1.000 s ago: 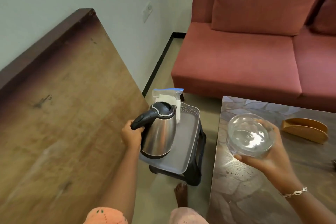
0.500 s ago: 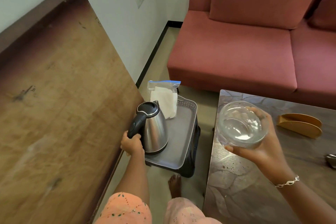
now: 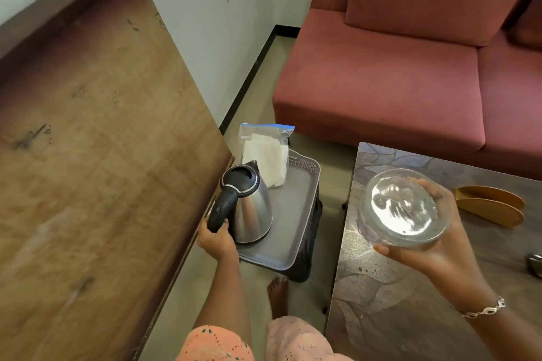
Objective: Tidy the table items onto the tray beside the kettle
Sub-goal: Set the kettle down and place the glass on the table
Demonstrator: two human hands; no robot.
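Grips the kettle (image 3: 252, 214) handle with the left hand (image 3: 217, 240), fingers curled round it, the kettle seemingly set down on the tray (image 3: 296, 214) just beyond them, a bag (image 3: 264, 155) farther off. Cradles the bowl (image 3: 403, 209) in the right hand (image 3: 440, 255), fingers spread and clamped round its wall, over the table (image 3: 381, 302), well right of the left fingers. Looks like seating the kettle; next calls for releasing the handle and carrying the bowl to bare tray beside the kettle, gently.
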